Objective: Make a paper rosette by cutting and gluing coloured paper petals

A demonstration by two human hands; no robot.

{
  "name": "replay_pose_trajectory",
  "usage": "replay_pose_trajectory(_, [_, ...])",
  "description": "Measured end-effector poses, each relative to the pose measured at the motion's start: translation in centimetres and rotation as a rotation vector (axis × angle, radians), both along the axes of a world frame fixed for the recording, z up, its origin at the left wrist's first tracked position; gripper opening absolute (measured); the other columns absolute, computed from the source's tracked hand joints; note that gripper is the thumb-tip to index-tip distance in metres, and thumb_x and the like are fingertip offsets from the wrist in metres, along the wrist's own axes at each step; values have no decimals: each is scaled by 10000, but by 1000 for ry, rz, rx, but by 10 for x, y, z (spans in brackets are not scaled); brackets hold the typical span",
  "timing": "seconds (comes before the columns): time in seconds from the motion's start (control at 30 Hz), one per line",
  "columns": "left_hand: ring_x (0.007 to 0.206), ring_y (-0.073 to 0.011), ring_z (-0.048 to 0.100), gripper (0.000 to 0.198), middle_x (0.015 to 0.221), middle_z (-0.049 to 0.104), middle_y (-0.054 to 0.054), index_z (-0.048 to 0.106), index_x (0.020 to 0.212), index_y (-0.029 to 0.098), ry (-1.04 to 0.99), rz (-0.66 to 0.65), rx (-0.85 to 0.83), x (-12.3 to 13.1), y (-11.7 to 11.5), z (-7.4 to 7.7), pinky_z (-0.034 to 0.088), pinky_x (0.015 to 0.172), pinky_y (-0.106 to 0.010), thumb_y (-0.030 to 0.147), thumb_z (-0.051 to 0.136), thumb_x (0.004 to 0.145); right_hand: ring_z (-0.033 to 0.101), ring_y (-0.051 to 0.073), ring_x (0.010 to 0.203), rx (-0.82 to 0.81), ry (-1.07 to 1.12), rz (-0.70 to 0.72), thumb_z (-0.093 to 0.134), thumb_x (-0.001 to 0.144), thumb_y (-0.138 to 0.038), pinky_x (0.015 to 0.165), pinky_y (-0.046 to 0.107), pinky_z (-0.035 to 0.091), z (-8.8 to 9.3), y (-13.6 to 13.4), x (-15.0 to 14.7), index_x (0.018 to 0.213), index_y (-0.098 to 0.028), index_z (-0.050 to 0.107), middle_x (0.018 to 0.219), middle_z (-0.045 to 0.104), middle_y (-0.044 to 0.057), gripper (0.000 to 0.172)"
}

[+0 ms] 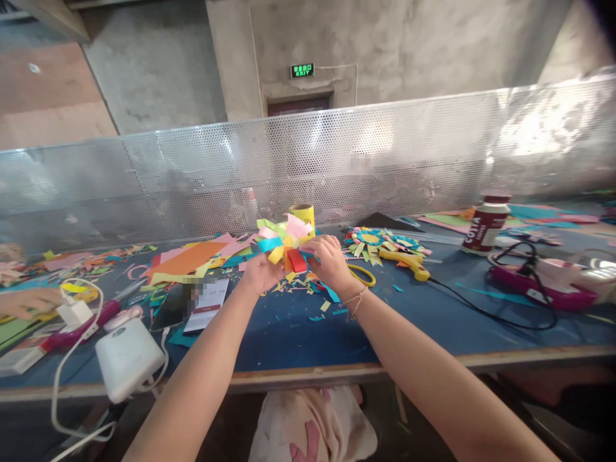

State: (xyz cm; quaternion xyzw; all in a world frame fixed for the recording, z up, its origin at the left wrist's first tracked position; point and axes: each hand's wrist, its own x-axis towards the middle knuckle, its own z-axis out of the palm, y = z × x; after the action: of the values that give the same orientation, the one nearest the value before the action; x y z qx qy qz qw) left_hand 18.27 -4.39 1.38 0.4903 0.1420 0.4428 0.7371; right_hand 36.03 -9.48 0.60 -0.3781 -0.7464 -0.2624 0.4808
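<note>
Above the blue table, both hands are closed around a paper flower (287,247) made of looped strips in pink, yellow, blue, green and red. My left hand (264,273) grips it from the left and below. At its right side, the fingers of my right hand (330,260) pinch the petals; the exact strip between them is hidden. A yellow roll (308,218) stands upright just behind the flower. Small paper scraps (308,283) lie on the table under my hands. Yellow-handled scissors (362,276) rest beside my right wrist, partly covered by it.
Finished paper flowers (370,239), a yellow glue gun (407,263) with a black cable and a brown bottle (486,224) are on the right. Phones (206,307), a white power adapter (129,359) and coloured paper (185,260) lie left. Another person's hand (36,301) is at far left.
</note>
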Motion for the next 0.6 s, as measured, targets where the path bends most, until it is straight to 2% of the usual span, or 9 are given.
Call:
replay_pose_trajectory(0.13, [945, -268, 603, 297, 928, 663, -88, 615, 881, 178, -100, -133, -27, -3, -8, 5, 493, 794, -426, 352, 622, 640, 524, 212, 903, 41, -30, -1, 461, 778, -70, 805, 369, 395, -2, 2, 3, 947, -222, 596, 924, 626, 60, 265])
replay_pose_trajectory(0.27, [916, -220, 612, 362, 983, 662, -76, 598, 977, 163, -112, -192, -33, -1, -12, 8, 504, 802, -388, 375, 655, 689, 508, 208, 870, 91, -59, 24, 443, 781, -45, 788, 370, 425, -2, 5, 4, 985, -218, 605, 918, 589, 70, 312])
replay_pose_trajectory(0.47, [807, -162, 621, 137, 887, 663, -52, 595, 868, 150, -78, -104, -58, 5, -12, 10, 512, 789, -361, 208, 608, 744, 513, 206, 884, 128, -69, 42, 437, 757, -19, 787, 364, 452, 2, 4, 4, 971, -208, 583, 899, 582, 69, 320])
replay_pose_trajectory(0.6, [750, -151, 620, 70, 817, 657, -40, 592, 799, 148, -77, -65, -77, 5, -10, 9, 521, 702, -318, 164, 593, 732, 520, 205, 883, 115, -119, 33, 444, 752, -24, 799, 364, 443, 3, 3, 5, 946, -189, 571, 909, 608, 74, 284])
